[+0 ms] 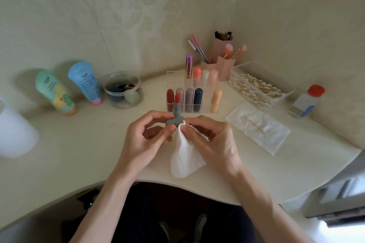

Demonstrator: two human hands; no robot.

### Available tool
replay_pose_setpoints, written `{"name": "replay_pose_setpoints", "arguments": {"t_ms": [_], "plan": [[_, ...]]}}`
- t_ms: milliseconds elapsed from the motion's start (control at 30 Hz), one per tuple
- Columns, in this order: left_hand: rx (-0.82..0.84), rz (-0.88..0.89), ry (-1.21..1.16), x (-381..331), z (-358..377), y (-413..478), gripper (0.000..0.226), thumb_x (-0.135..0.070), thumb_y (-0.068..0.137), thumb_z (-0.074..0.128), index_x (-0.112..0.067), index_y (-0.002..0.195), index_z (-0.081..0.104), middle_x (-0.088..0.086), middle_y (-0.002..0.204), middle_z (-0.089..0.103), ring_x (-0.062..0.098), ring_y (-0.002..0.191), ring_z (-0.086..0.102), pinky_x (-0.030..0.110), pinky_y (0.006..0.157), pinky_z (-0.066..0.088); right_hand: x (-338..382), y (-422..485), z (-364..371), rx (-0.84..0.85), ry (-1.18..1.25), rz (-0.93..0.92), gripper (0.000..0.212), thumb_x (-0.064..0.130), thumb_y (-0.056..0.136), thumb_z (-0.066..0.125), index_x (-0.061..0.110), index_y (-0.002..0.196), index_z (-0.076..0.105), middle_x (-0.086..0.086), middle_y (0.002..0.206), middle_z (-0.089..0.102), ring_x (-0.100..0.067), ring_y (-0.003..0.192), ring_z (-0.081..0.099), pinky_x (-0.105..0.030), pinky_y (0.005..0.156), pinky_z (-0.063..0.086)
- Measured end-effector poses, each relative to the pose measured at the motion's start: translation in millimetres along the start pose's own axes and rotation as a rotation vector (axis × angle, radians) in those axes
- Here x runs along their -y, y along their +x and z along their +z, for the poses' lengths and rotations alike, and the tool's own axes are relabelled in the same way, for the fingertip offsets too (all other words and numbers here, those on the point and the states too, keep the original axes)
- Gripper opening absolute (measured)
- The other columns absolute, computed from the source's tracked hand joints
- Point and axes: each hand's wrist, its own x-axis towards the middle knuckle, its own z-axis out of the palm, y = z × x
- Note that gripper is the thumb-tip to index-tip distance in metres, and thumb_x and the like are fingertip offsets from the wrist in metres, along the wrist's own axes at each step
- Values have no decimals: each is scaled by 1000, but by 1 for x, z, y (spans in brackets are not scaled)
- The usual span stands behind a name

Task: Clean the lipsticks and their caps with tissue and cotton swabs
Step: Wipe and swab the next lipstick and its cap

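Head view: left hand (146, 138) pinches a grey cap (174, 122) held sideways, with the opened red lipstick (176, 104) upright just behind it. Right hand (213, 140) pinches the tissue (185, 156) against the cap's end. Both hands are close together above the table (79, 154), in front of the organizer (194, 92).

A grey plastic lipstick tube (175, 107) stands upright, its red bullet wound out. Just in front, touching it, a matching grey cylindrical cap (173, 121) lies sideways. A crumpled white tissue (184, 156) is pressed against the cap's right end and hangs down below it in loose folds.
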Motion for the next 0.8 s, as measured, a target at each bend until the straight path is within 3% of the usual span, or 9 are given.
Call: {"name": "replay_pose_setpoints", "arguments": {"t_ms": [100,167,200,333,400,500,567,667,800], "plan": [[-2,-91,-15,-5,3,0,20,-36,98,60,-27,94,78,1,75,72,19,59,60,26,60,48,1,-1,0,-14,-43,-34,12,12,94,78,12,105,83,5,88,76,-16,79,71,-26,74,53],[-34,-85,-8,-3,3,1,23,-35,96,63,-24,81,77,-3,65,68,14,56,57,20,56,44,0,-1,1,-9,-78,-43,12,14,93,79,12,105,83,7,87,75,-14,78,69,-22,74,50],[-41,-66,2,-1,2,1,17,-31,93,67,-20,84,77,-3,65,68,13,58,59,19,57,44,0,-1,1,-7,-87,-40,13,15,93,79,13,105,83,8,87,75,-14,78,69,-21,75,49],[-12,-8,67,1,-1,2,18,-20,83,78,-13,98,72,-3,92,78,12,77,71,17,65,50,-1,-1,1,-2,-73,12,12,17,94,79,15,105,83,8,89,76,-17,81,71,-28,75,53],[-6,-57,54,-1,-1,2,18,-29,87,74,-19,102,74,-5,98,78,12,71,68,17,61,47,0,-1,2,-19,-71,8,13,18,94,79,15,106,83,8,89,76,-17,81,70,-27,76,52],[-32,-139,65,-4,2,2,33,-49,97,57,-26,86,79,-4,72,72,15,59,58,23,56,41,1,-1,2,-32,-103,-14,12,18,94,79,15,104,83,9,88,75,-17,81,69,-22,76,49],[-35,-118,62,-2,2,2,36,-42,98,58,-23,74,76,-5,60,66,12,52,53,22,54,38,2,-1,3,-13,-125,-28,12,18,94,78,15,105,83,9,90,76,-19,82,70,-21,76,50],[-48,-88,30,-1,1,1,17,-32,90,69,-19,90,81,0,64,69,10,53,55,19,50,39,2,-2,4,-1,-102,2,12,17,94,79,15,105,83,10,90,76,-17,83,71,-24,76,52],[-59,-52,60,2,-1,1,16,-19,87,79,-20,103,81,-3,86,79,12,75,70,18,69,52,0,-1,2,-1,-72,26,13,18,95,78,14,107,82,8,92,78,-17,84,72,-33,77,56]]}}
